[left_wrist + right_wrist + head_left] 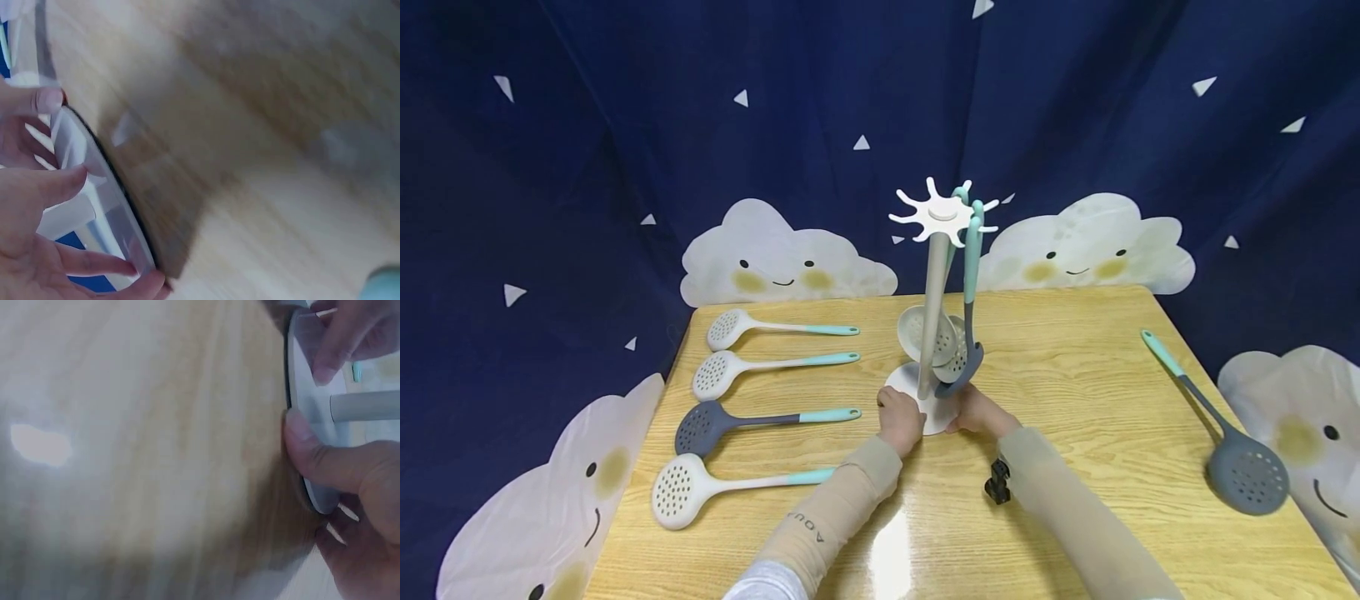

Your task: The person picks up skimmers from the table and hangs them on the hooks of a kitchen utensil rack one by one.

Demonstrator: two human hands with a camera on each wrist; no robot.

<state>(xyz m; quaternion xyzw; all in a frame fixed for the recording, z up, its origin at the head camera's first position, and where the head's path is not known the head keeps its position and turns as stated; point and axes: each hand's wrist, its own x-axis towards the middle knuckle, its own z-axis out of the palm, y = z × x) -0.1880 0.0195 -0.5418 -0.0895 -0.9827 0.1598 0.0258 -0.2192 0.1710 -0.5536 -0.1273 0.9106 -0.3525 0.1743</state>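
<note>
A white utensil stand (933, 308) rises upright from a round base, with a ring of hooks at its top. My left hand (901, 421) grips the left edge of the base, its fingertips on the rim in the left wrist view. From the right, my right hand (979, 412) holds the same base, with the thumb (301, 434) pressed against its edge. On the stand's right side hang two pale skimmers, one pale skimmer (913, 331) partly behind the post, and a dark grey utensil (962, 377) with a teal handle, its bowl just above the right hand.
Several skimmers lie in a column at the left, handles pointing right: white ones (727, 328) (673, 493) and a dark grey one (697, 428). Another dark grey skimmer (1249, 473) lies near the right edge of the wooden table (1075, 367). A dark blue curtain (820, 75) stands behind.
</note>
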